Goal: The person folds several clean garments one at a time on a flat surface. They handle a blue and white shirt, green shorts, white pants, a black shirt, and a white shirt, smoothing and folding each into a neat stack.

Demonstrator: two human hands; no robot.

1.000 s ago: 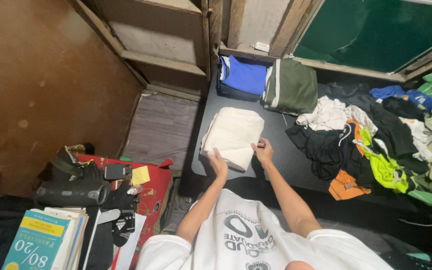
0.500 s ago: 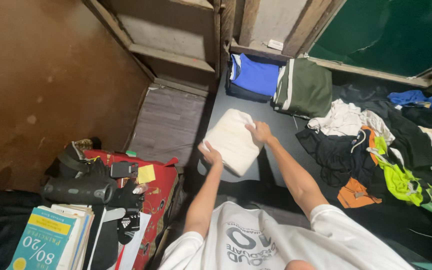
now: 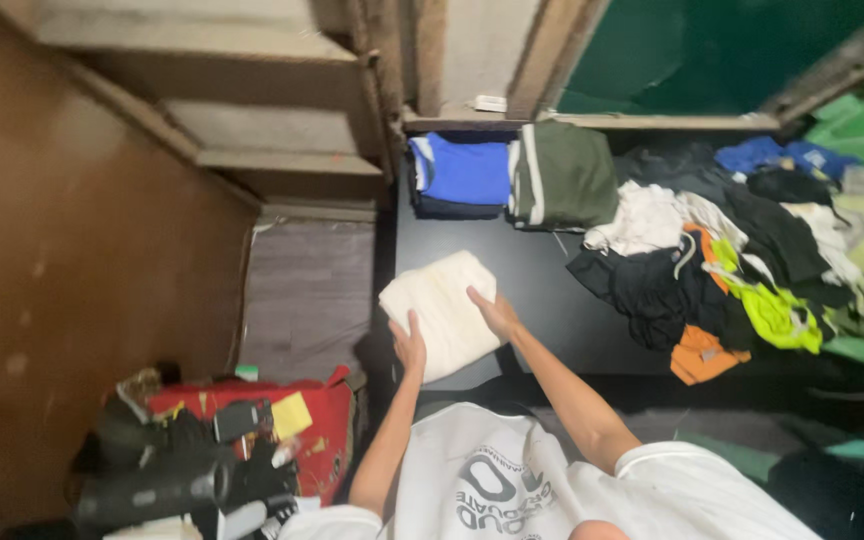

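Both hands lie flat on a folded cream cloth point(image 3: 442, 308). The cloth sits on the dark mat point(image 3: 552, 300), near its left front corner, and a part of it hangs a little over the left edge. The left hand point(image 3: 409, 345) rests on the front left side of the cloth, with the fingers straight and close together, palm down. The right hand point(image 3: 492, 312) presses on the right side of the cloth, fingers also stretched and lightly spread; nothing is pinched.

At the back edge of the mat, a folded blue shirt point(image 3: 462, 172) lies beside a folded green garment point(image 3: 564, 175); the two touch each other. On the right side of the mat there is a loose pile of clothes point(image 3: 732, 260) in black, white, orange and bright yellow-green. Left of the mat, on the floor, stands a red bag point(image 3: 302, 425) with dark things on it.
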